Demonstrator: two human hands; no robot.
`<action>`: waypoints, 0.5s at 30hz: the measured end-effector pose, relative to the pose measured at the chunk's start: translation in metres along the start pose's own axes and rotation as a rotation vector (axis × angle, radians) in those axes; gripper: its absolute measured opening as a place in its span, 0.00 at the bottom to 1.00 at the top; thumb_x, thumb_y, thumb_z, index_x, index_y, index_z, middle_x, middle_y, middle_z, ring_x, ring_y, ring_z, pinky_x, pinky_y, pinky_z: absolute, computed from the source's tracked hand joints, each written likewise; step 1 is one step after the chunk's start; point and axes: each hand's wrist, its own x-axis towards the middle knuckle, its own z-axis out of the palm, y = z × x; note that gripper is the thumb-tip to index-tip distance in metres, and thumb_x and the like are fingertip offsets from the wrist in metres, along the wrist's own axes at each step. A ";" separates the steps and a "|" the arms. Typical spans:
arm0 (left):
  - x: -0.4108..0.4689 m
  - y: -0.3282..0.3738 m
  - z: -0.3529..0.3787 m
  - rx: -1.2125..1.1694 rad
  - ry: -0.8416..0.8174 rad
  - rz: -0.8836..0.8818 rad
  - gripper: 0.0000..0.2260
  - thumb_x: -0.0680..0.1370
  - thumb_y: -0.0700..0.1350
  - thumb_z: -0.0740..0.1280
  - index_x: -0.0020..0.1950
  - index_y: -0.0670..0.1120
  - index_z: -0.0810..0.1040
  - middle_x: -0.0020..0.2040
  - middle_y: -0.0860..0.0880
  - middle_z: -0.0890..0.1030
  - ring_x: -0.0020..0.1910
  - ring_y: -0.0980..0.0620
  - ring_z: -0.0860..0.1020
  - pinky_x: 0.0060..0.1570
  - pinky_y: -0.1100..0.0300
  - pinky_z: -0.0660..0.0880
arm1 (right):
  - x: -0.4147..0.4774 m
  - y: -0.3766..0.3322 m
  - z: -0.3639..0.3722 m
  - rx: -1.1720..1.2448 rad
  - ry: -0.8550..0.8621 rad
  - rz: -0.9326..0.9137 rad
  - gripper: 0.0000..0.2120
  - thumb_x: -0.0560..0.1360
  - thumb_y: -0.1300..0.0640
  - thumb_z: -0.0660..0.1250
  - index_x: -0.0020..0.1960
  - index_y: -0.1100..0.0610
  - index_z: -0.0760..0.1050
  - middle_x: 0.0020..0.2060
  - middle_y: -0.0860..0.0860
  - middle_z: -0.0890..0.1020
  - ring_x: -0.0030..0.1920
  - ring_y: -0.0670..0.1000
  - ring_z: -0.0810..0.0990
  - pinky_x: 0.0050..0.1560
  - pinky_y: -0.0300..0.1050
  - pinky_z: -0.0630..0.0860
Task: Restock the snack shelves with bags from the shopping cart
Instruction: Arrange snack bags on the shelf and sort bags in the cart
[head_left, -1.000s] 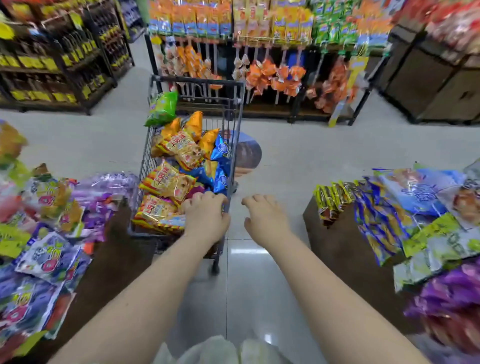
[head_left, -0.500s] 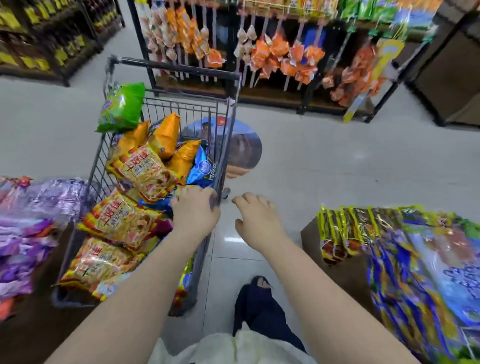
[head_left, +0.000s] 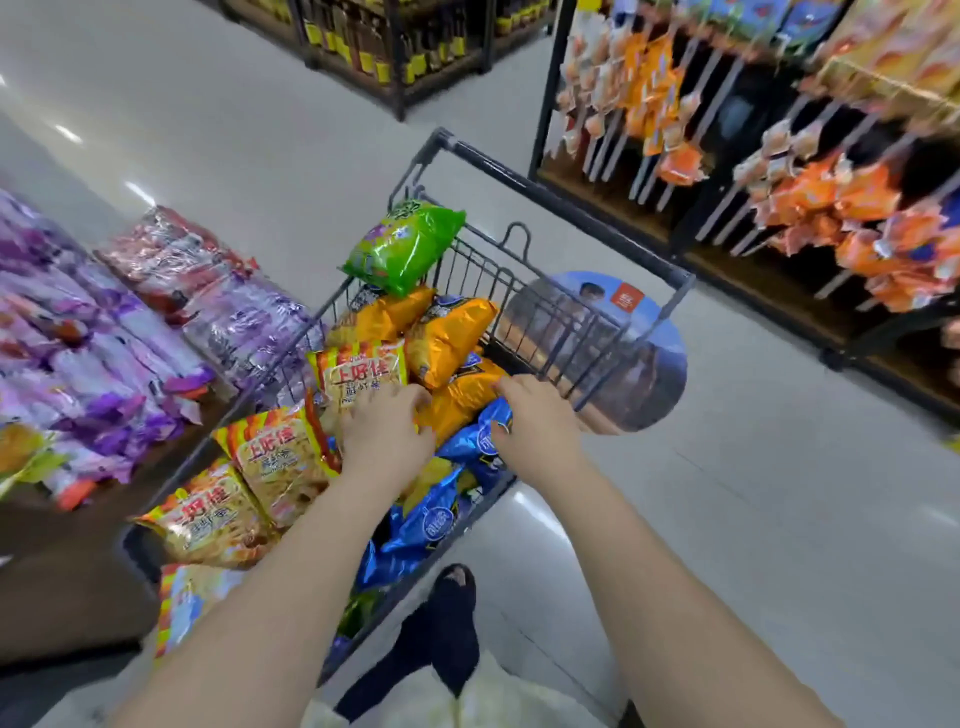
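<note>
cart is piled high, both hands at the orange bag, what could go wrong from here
The green bag sits atop the pile at the far rim of the cart; jostling may tip it out. The orange bag between the left hand and right hand lies wedged among others, so lifting it could drag neighbours loose.

Shopping cart (head_left: 571, 210) of thin dark metal wire with a matt coating. Inside it are snack bags of glossy plastic film: a shiny green bag (head_left: 405, 244), crinkled metallic-looking orange bags (head_left: 452, 332) and slick blue bags (head_left: 431, 514). The purple packs (head_left: 104, 364) beside it have shiny, wrinkled wrap. The pale floor (head_left: 727, 519) is smooth, polished and reflects the lights.
</note>
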 end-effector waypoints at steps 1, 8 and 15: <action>0.011 -0.008 -0.001 -0.026 0.013 -0.042 0.15 0.74 0.47 0.67 0.60 0.55 0.77 0.61 0.49 0.76 0.64 0.44 0.70 0.59 0.46 0.68 | 0.016 -0.002 0.002 0.017 -0.022 -0.035 0.19 0.75 0.55 0.64 0.66 0.53 0.70 0.60 0.51 0.74 0.59 0.58 0.73 0.53 0.51 0.71; 0.091 -0.046 -0.009 -0.068 0.080 -0.218 0.15 0.73 0.50 0.69 0.60 0.55 0.78 0.59 0.48 0.79 0.62 0.42 0.73 0.57 0.45 0.71 | 0.121 -0.012 0.012 0.198 -0.171 -0.058 0.26 0.76 0.55 0.66 0.73 0.52 0.65 0.68 0.52 0.70 0.68 0.55 0.68 0.66 0.54 0.68; 0.148 -0.049 -0.013 -0.226 0.111 -0.358 0.13 0.74 0.52 0.69 0.59 0.55 0.78 0.55 0.47 0.78 0.60 0.41 0.73 0.59 0.45 0.72 | 0.200 -0.012 0.015 0.313 -0.223 -0.045 0.27 0.75 0.57 0.69 0.72 0.55 0.66 0.67 0.53 0.73 0.68 0.53 0.70 0.66 0.48 0.68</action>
